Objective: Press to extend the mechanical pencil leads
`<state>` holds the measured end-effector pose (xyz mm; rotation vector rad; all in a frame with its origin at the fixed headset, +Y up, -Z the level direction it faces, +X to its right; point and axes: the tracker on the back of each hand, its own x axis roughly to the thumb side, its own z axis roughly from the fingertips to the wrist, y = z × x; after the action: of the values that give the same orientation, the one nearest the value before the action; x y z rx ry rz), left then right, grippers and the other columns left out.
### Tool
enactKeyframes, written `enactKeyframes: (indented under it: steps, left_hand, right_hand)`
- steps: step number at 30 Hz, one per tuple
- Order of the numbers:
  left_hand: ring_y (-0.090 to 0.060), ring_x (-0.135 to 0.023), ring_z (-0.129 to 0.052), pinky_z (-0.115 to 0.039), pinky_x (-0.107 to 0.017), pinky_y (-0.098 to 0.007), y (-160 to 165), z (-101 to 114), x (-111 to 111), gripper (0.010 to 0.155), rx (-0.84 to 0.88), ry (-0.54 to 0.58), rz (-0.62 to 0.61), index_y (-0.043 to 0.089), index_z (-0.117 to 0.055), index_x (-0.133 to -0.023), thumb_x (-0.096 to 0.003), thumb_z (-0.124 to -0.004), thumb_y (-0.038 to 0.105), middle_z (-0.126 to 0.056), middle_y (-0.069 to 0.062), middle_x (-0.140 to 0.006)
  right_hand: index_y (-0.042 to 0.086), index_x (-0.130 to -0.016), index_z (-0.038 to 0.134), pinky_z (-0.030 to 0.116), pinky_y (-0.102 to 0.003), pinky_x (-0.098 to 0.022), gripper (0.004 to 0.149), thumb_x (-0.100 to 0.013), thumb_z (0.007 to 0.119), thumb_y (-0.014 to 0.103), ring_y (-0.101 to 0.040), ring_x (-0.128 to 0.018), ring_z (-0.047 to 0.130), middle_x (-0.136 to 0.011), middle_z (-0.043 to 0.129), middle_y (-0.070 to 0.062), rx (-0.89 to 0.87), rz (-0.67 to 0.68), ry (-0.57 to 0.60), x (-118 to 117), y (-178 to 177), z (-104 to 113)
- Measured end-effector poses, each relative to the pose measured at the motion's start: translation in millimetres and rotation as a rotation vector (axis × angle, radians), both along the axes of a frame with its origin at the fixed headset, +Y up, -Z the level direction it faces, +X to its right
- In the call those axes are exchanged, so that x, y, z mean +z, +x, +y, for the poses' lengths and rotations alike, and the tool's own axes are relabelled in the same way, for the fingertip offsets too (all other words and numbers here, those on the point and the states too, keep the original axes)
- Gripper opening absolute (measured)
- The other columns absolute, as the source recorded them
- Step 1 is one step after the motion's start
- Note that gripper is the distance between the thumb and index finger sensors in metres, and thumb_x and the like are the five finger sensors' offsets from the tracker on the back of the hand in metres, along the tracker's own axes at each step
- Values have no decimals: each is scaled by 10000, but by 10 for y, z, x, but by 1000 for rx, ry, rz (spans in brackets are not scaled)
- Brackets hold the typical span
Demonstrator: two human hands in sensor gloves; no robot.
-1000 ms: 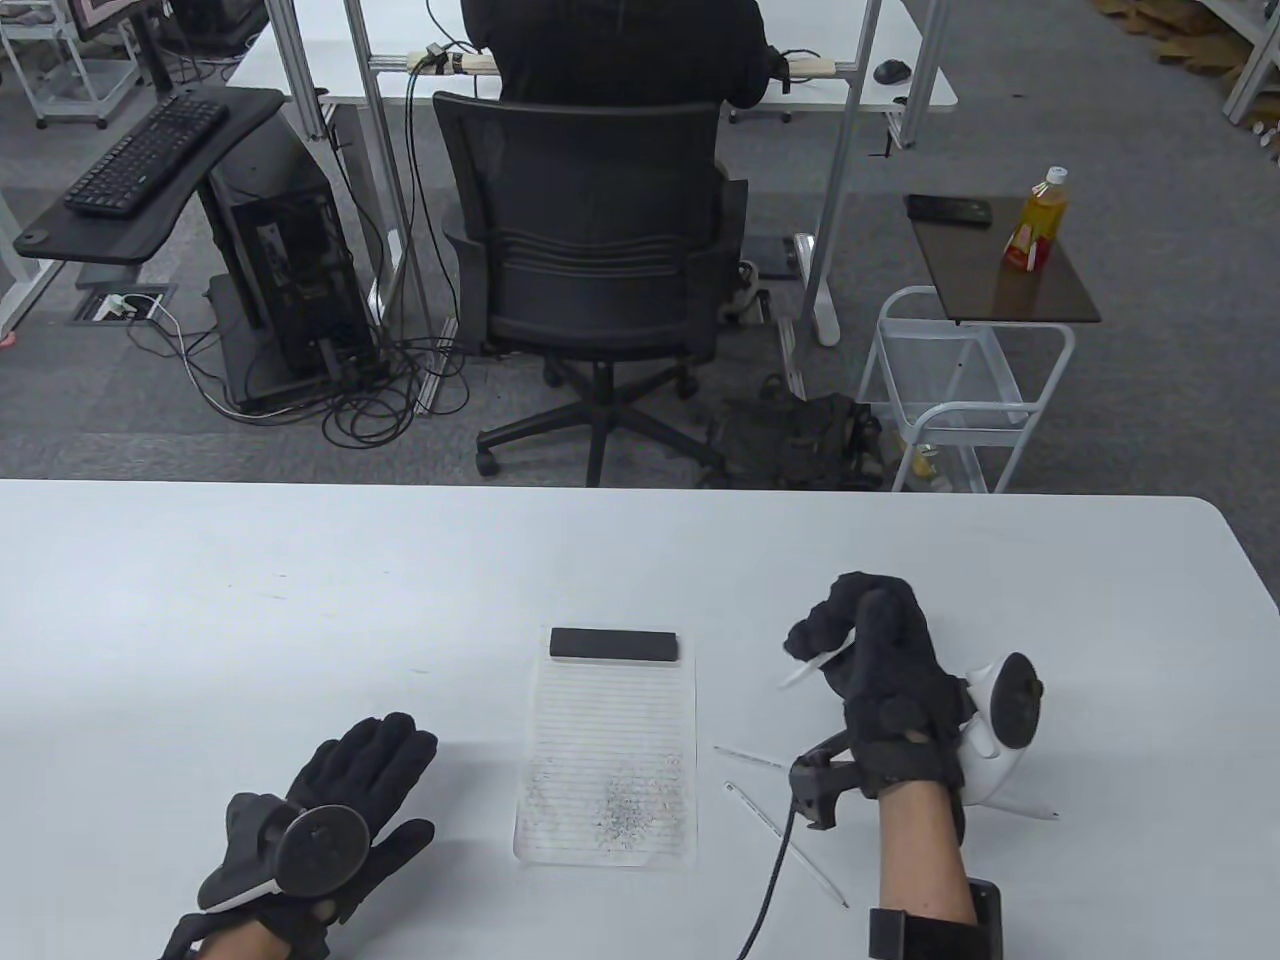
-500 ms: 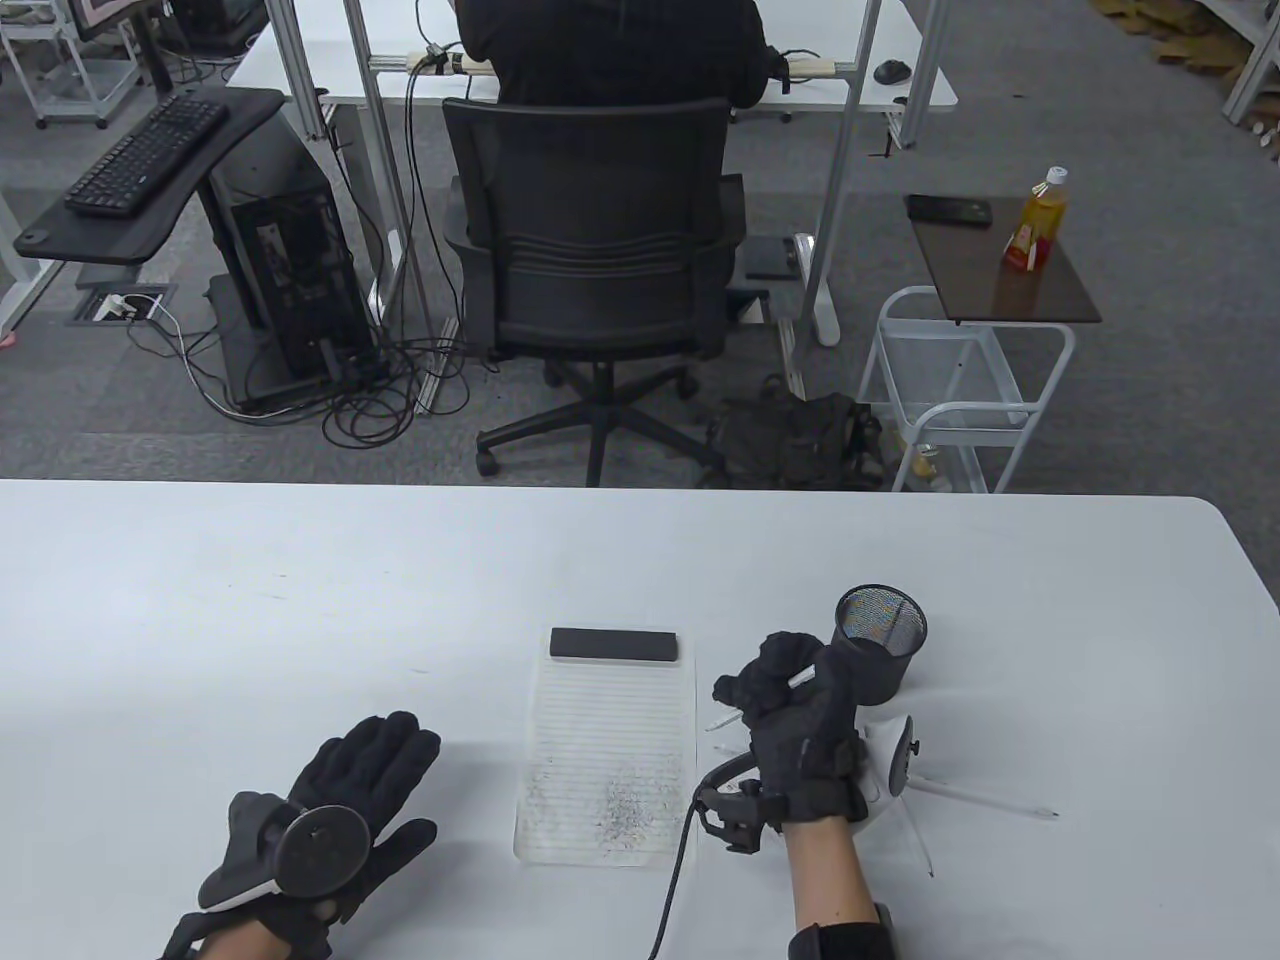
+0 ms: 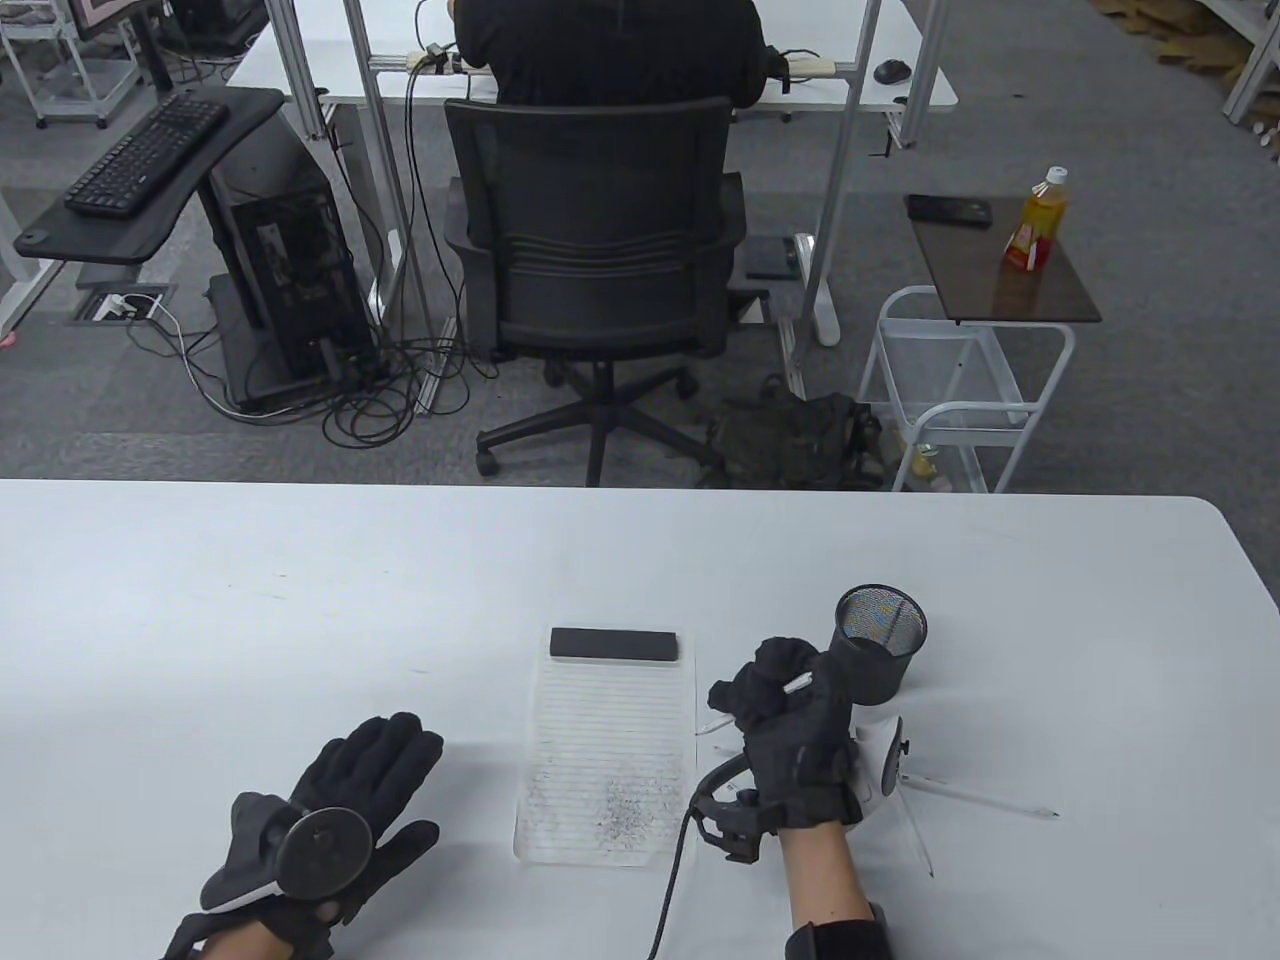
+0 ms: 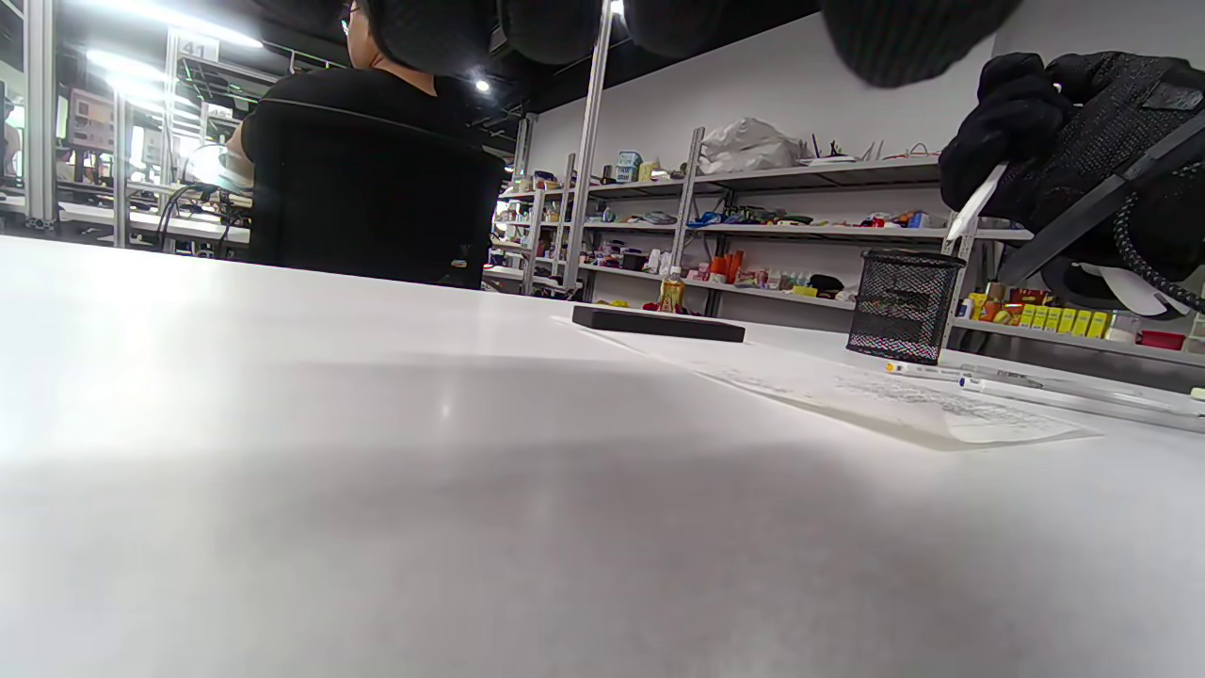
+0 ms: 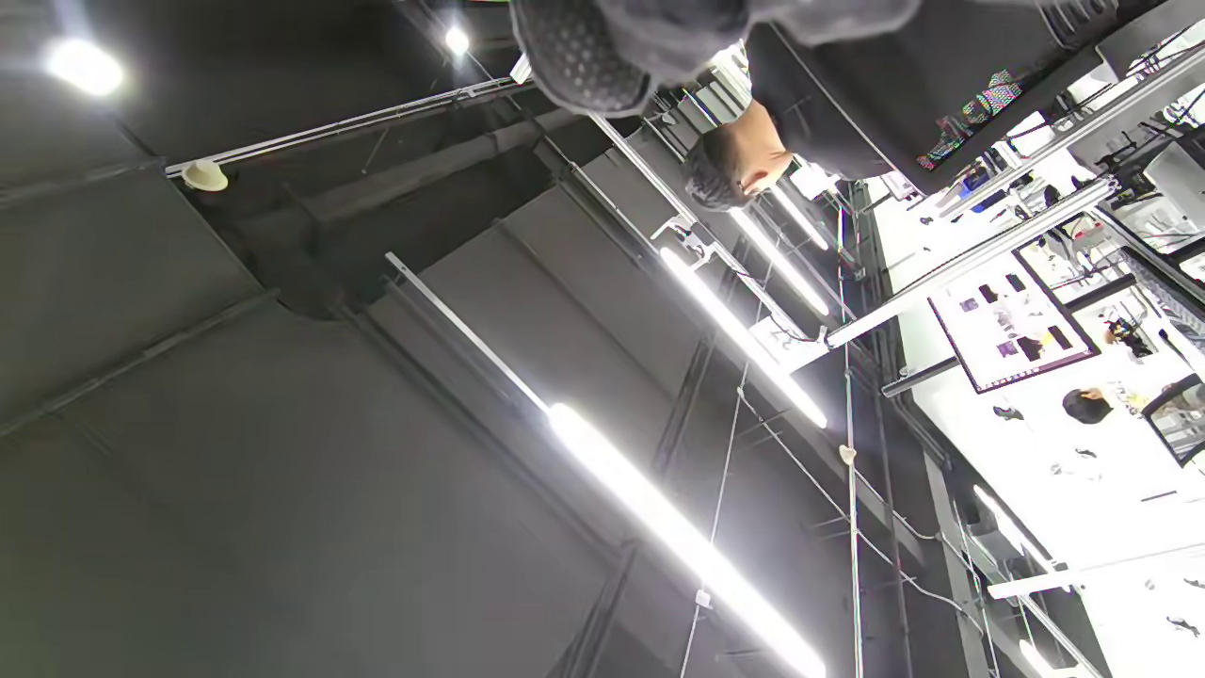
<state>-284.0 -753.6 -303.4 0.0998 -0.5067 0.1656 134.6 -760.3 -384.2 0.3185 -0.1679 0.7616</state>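
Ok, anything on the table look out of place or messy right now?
Yes. The lower part of the notepad is peppered with dark specks and marks, and loose pencils lie scattered on the table beside the right hand while the mesh cup looks empty.

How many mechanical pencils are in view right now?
4 pencils: one gripped in the right hand, one poking out left of that hand, two on the table to its right. Others may hide beneath it.

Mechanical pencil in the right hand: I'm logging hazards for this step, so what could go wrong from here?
The right hand holds the pencil raised right beside the mesh cup; a jerky press might tip it. Loose pencils lie under that wrist and could get swept away. The left hand rests flat, giving no support.
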Motion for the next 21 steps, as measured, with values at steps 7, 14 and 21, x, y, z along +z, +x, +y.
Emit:
enactKeyframes:
  steps: [7, 14, 21]
  left_hand:
    - [-455, -1088, -579, -546, -746, -631, 0, 2, 0, 801, 2, 3, -1, 257, -454, -1143, -460, -697, 599, -479, -118, -1202]
    - [-455, -1088, -578, -546, -747, -631, 6, 2, 0, 800, -1, 1, -2, 258, -454, -1143, -461, -697, 599, -477, -120, -1202]
    - [-456, -1087, -579, -546, -746, -631, 8, 5, 2, 800, -2, -2, -1, 259, -453, -1144, -461, -697, 599, -476, -118, -1203]
  right_hand:
    - [49, -820, 798, 716, -655, -467, 606, -605, 544, 555, -337, -393, 840, -519, 841, -79, 5, -2, 4, 4, -30, -3]
    - [45, -818, 795, 719, -660, -463, 566, -612, 553, 514, -340, -387, 843, -514, 841, -80, 29, -9, 1, -5, -26, -30]
    - [45, -817, 791, 721, -664, -463, 531, -612, 558, 477, -341, -386, 845, -511, 842, -81, 61, -12, -5, -1, -34, -36]
